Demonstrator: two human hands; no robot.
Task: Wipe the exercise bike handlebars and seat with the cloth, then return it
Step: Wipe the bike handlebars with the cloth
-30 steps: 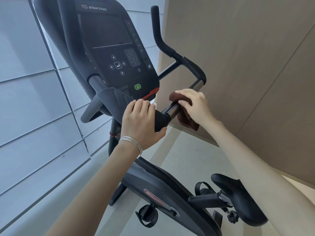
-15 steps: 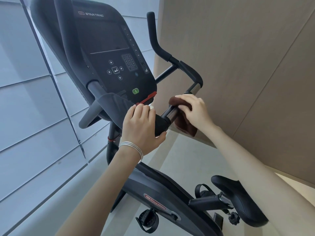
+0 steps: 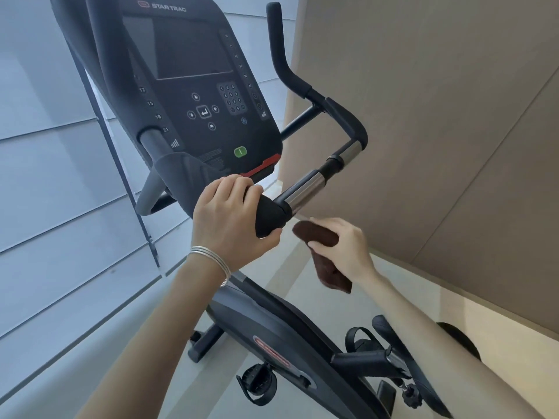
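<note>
A black exercise bike fills the view. Its right handlebar (image 3: 308,189) has a chrome section and a black curved bar rising behind. My left hand (image 3: 230,219) grips the black padded end of that handlebar. My right hand (image 3: 341,246) holds a folded dark brown cloth (image 3: 320,240) just below and to the right of the chrome section, apart from the bar. Part of the cloth hangs down under my wrist. The black seat (image 3: 402,346) shows at the lower right, mostly hidden behind my right forearm.
The bike's console (image 3: 196,86) with screen and keypad stands right above my left hand. A tan panelled wall (image 3: 438,116) is close on the right. A pale slatted wall lies on the left. A pedal with strap (image 3: 257,382) sits low in the middle.
My right hand has come off the chrome handlebar section with the cloth and dropped down to the right. My left hand has kept its grip.
</note>
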